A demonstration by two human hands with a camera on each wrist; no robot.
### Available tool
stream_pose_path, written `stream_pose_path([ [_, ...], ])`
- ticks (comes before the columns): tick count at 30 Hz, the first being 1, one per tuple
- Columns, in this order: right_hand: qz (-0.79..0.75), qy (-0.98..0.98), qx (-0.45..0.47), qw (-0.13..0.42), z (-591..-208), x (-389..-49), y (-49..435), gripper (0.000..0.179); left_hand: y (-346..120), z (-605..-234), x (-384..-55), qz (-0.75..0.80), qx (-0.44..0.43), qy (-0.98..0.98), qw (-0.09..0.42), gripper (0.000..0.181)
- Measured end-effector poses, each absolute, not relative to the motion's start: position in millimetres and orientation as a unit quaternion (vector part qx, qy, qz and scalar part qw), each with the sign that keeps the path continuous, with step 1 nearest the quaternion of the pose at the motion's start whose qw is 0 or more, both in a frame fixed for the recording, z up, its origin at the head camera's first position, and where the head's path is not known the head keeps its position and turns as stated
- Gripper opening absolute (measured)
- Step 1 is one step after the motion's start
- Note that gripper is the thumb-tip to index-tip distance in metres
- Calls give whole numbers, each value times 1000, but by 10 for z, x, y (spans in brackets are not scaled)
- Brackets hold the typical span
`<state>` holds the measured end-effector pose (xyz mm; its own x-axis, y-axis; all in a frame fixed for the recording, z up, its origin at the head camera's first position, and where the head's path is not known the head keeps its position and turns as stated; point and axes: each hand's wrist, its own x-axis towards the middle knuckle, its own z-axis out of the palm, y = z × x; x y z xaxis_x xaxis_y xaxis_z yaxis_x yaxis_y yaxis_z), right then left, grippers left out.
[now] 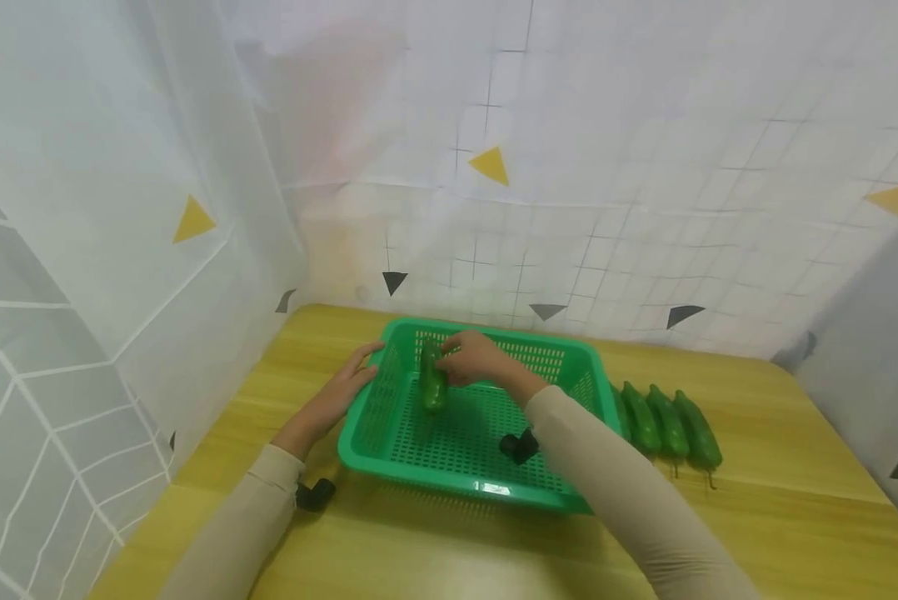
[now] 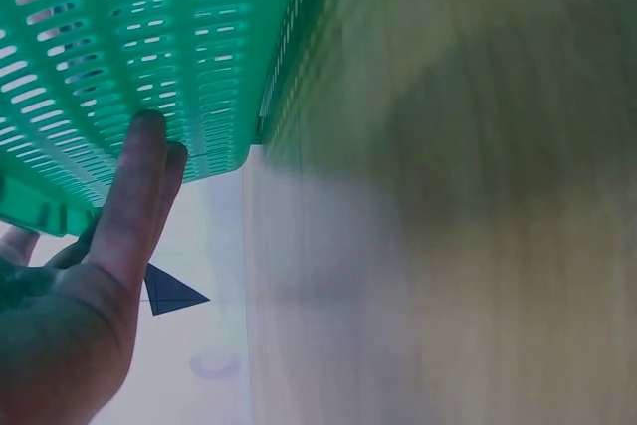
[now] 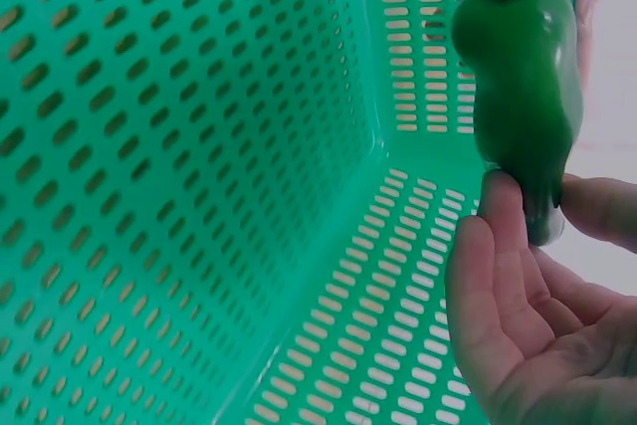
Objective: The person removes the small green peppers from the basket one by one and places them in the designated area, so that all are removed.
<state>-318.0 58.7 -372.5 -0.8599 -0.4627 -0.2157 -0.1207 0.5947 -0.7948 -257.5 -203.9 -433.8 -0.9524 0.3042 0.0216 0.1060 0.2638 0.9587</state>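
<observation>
My right hand (image 1: pixel 475 358) pinches a glossy green pepper (image 3: pixel 523 77) by its narrow end, with the thumb on one side and fingers on the other. The pepper's stem end points away from that hand. It is held over the inside of a green plastic basket (image 1: pixel 449 482), towards its left end. My left hand (image 1: pixel 336 398) rests against the basket's left side. In the left wrist view, straight fingers (image 2: pixel 134 196) lie along the outside of the slotted wall, below the rim.
Several green peppers (image 1: pixel 670 425) lie side by side on the wooden table (image 1: pixel 786 467), just right of the basket. Black devices (image 1: pixel 316 495) show at both wrists. A white sheet (image 1: pixel 629 167) with lines and triangles hangs behind and beside the table.
</observation>
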Motion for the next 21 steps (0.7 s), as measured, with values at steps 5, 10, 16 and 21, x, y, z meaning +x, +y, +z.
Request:
stream_pose_path([
  [5, -419, 869, -174, 197, -3663, -3189, 712, 47, -2029, -4319, -2597, 589, 126, 794, 81, 51],
  [10, -421, 870, -172, 190, -3619, -3208, 842, 46, -2020, -4329, -2619, 593, 125, 790, 89, 50],
  [16, -417, 874, -160, 191, -3493, -3219, 970, 46, -2035, -4335, -2631, 607, 134, 777, 95, 50],
  [21, -413, 881, -147, 179, -3395, -3254, 1091, 43, -2057, -4317, -2640, 603, 139, 780, 89, 51],
])
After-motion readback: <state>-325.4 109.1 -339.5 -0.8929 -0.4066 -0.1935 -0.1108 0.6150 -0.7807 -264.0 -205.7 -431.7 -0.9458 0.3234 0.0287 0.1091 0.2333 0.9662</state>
